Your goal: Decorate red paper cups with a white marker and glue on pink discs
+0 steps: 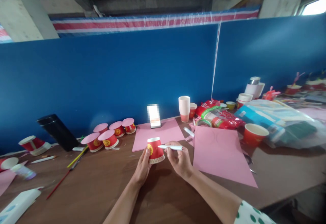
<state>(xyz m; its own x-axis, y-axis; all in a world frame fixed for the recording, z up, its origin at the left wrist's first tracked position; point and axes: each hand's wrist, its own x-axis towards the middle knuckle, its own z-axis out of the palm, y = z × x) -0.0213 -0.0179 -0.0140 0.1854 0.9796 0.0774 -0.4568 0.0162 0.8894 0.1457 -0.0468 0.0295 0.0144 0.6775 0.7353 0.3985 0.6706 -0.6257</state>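
My left hand [143, 167] holds a red paper cup [156, 152] upside down, its fingers closed around the cup's left side. The cup has a yellow emblem and a zigzag line drawn along its pale lower rim. In my right hand [179, 159] is a white marker pen [171, 147], pinched between thumb and fingers. Its tip points left and lies at the cup's right side; whether it touches cannot be made out. Behind the cup lies a pink paper sheet [168, 131]. A second pink sheet [221, 156] is to the right of my right hand.
Several upturned cups with pink paper discs [107, 137] stand at the left, near a black bottle [58, 130]. A stack of paper cups [184, 108], a red cup package [216, 113], an orange-red cup [255, 135] and a plastic bag [292, 123] are at the right. A blue partition [127, 74] rises behind.
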